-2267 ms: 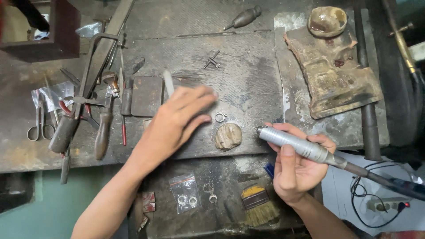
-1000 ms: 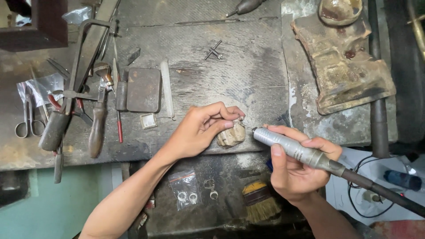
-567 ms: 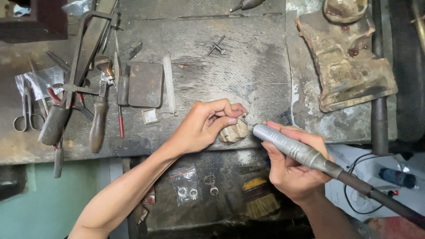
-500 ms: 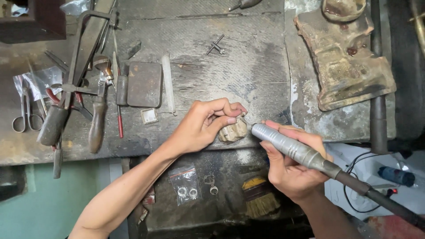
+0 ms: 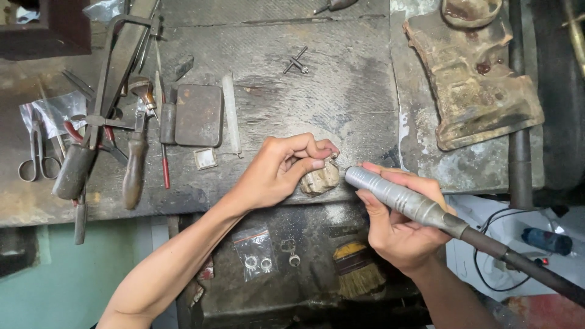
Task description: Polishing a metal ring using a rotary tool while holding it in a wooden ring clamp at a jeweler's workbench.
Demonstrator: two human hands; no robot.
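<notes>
A small clear plastic bag (image 5: 255, 250) holding rings lies on the lower shelf; another clear bag (image 5: 52, 113) lies far left.

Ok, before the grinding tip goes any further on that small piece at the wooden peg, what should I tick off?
1. Left hand pinches the work against the worn pale wooden bench peg: ok.
2. What the piece itself is, hidden under the fingertips: cannot tell.
3. Right hand grips the grey metal rotary handpiece like a pen: ok.
4. Tip touching the work or just short of it: cannot tell.
5. Dark flexible cable trails off to the right, away from both hands: ok.
6. Bench in front of the peg has no loose tools; the saw frame and pliers lie far left: ok.
</notes>
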